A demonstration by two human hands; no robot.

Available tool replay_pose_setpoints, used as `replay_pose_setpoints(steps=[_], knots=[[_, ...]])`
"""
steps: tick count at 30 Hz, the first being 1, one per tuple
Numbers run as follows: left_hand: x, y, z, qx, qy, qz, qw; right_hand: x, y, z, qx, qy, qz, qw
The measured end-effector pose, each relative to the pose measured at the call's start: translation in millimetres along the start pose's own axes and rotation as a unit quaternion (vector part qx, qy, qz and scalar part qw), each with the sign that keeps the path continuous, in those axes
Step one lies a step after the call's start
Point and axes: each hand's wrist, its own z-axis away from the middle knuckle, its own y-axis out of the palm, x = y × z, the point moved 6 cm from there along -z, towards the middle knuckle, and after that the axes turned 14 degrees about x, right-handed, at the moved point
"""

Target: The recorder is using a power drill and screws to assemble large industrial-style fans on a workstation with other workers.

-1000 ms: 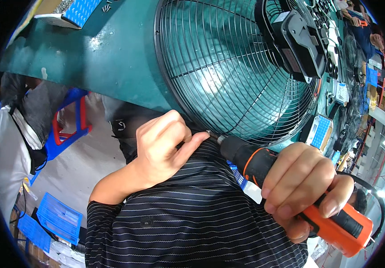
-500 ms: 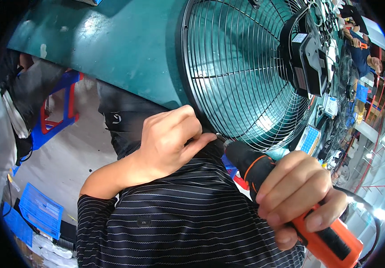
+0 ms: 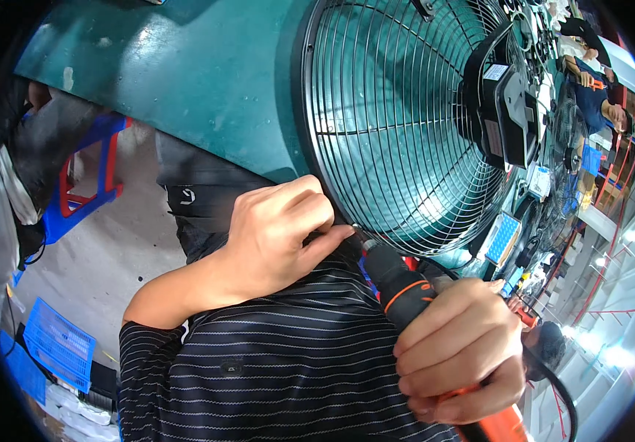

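A black fan with a round wire guard (image 3: 398, 125) and a dark motor housing (image 3: 505, 110) rests on the green table, its rim toward me. My left hand (image 3: 280, 228) is at the near edge of that rim, thumb and fingers pinched together. What the pinch holds is hidden; a tiny shiny piece shows by the thumb tip. Wrapped in my right hand (image 3: 465, 346) is a power screwdriver (image 3: 406, 291), orange with a black front. Its tip points up and left toward the rim, just beside my left thumb.
The green table (image 3: 207, 88) stretches left beyond the fan. A blue and red stool (image 3: 89, 184) and blue baskets (image 3: 59, 342) stand at left. At right are more fans (image 3: 569, 155), a blue-and-white tray (image 3: 503, 239), a dark cable and other people (image 3: 594, 92).
My right hand and the screwdriver have moved down and left, the tip slightly back from the rim. My left hand keeps its pinch. Another person's head now shows at lower right.
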Motion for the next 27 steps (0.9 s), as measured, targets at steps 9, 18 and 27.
replay_pose_setpoints(steps=[9, 18, 27], knots=[[-6, -9, -2, 0.01, -0.002, -0.039, 0.999, -13, -21, -15, 0.066, 0.002, -0.149, 0.987], [-22, -60, -47, 0.105, 0.103, -0.29, 0.946, 13, -38, 3, 0.055, -0.04, -0.173, 0.983], [18, -55, -120, 0.024, -0.013, 0.055, 0.998, 102, -51, 208, -0.567, 0.091, 0.043, 0.817]])
